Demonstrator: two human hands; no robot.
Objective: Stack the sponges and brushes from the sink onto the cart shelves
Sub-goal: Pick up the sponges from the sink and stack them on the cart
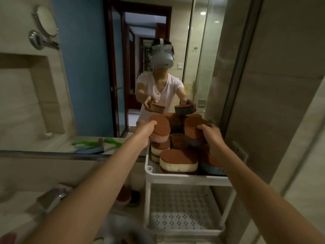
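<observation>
A white cart [186,179] stands against the mirror, its top shelf piled with several oval sponges, brown on top. My left hand [146,132] grips a pink-bodied sponge [161,126] over the left stack. My right hand [212,136] holds a blue-bodied sponge [192,130] above the right side of the pile. A yellow-bodied sponge [178,162] lies at the shelf's front. The perforated lower shelf [179,210] holds nothing visible.
A chrome tap [59,195] is at lower left by the sink. One more sponge [124,197] lies on the counter left of the cart. Green and blue brushes [91,146] lie at the mirror's base. A tiled wall stands right of the cart.
</observation>
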